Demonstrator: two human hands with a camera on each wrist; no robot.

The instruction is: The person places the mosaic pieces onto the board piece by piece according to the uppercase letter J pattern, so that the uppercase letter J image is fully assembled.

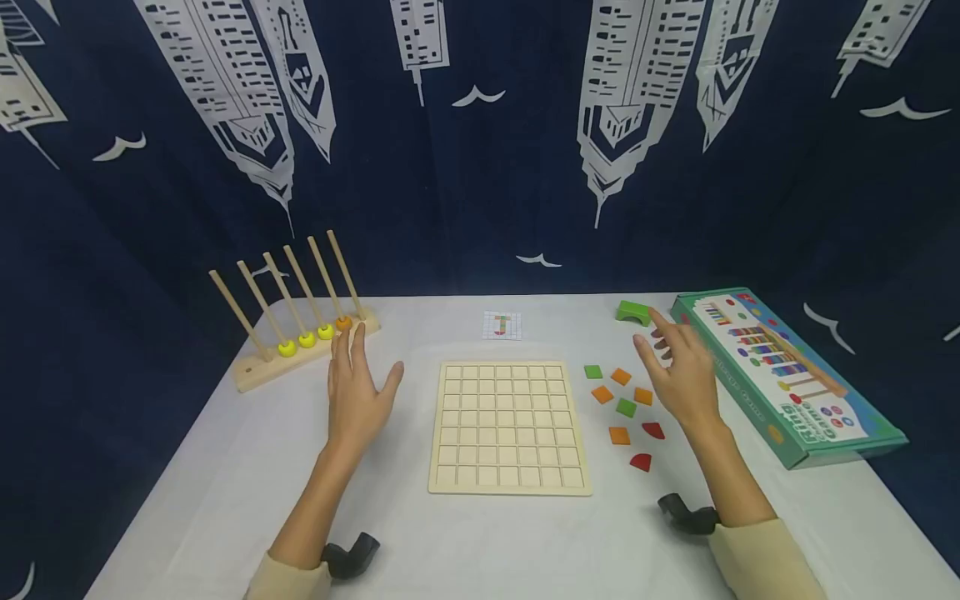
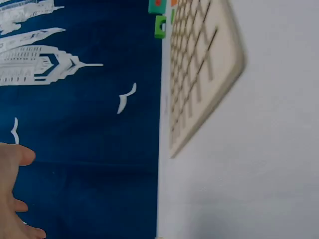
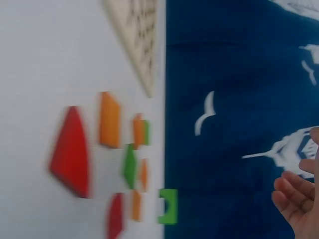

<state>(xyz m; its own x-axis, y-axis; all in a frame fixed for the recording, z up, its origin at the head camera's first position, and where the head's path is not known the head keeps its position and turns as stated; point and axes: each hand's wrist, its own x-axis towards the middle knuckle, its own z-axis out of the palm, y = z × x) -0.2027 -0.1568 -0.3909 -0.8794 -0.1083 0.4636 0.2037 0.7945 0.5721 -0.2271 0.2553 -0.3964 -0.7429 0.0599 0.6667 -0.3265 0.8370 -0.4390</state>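
My left hand [image 1: 360, 396] hovers over the table with straight, spread fingers and nothing in it. Its fingertips overlap the near end of a wooden peg stand [image 1: 255, 373] in the head view. Holding nothing, my right hand [image 1: 684, 371] has loosely bent fingers, close to a green arch block [image 1: 626, 310]. In the right wrist view, a gap shows between that hand and the block. Between my hands lies a wooden grid board [image 1: 510, 429]. Orange squares [image 1: 619, 436], green squares [image 1: 626, 407] and red quarter-round pieces [image 1: 641, 462] are scattered right of it.
A green game box [image 1: 780, 367] lies at the table's right side. Behind the board is a small card [image 1: 502, 326] printed with a coloured figure. Yellow beads [image 1: 287, 348] and an orange bead [image 1: 343, 322] sit on the stand's pegs. A dark blue patterned curtain [image 1: 480, 192] hangs behind the table.
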